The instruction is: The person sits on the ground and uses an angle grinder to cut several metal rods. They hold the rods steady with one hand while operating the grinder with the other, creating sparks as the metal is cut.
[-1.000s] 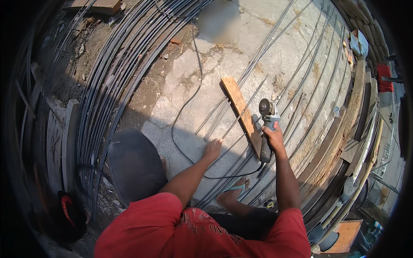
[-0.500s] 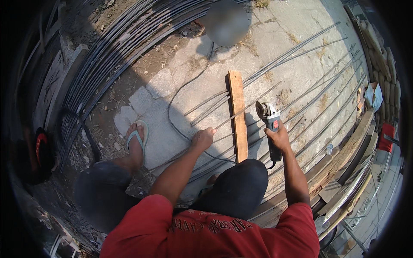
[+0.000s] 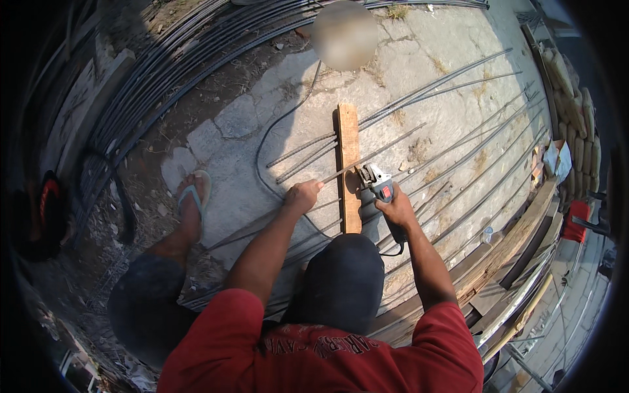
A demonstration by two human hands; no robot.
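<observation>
My left hand (image 3: 303,196) is closed round a steel rebar (image 3: 393,144) that slants up to the right across a wooden plank (image 3: 350,150). In my right hand (image 3: 397,208) is an angle grinder (image 3: 381,186), gripped by its body. Its disc (image 3: 362,175) is over the plank, right by the held rebar; whether it touches cannot be made out. Other rebars (image 3: 298,152) lie under or beside the plank. The grinder's lower end and cord show beside my bent knee.
A thick bundle of long rebars (image 3: 190,72) curves along the upper left. A dark cable (image 3: 261,147) loops over the cracked concrete (image 3: 229,121). Timber boards (image 3: 498,262) lie at the right, with stacked sacks (image 3: 576,118) and a red object (image 3: 576,221) beyond.
My right hand has brought the grinder left, from right of the plank to over it beside the held rebar. My left hand keeps its grip, and the view has shifted slightly.
</observation>
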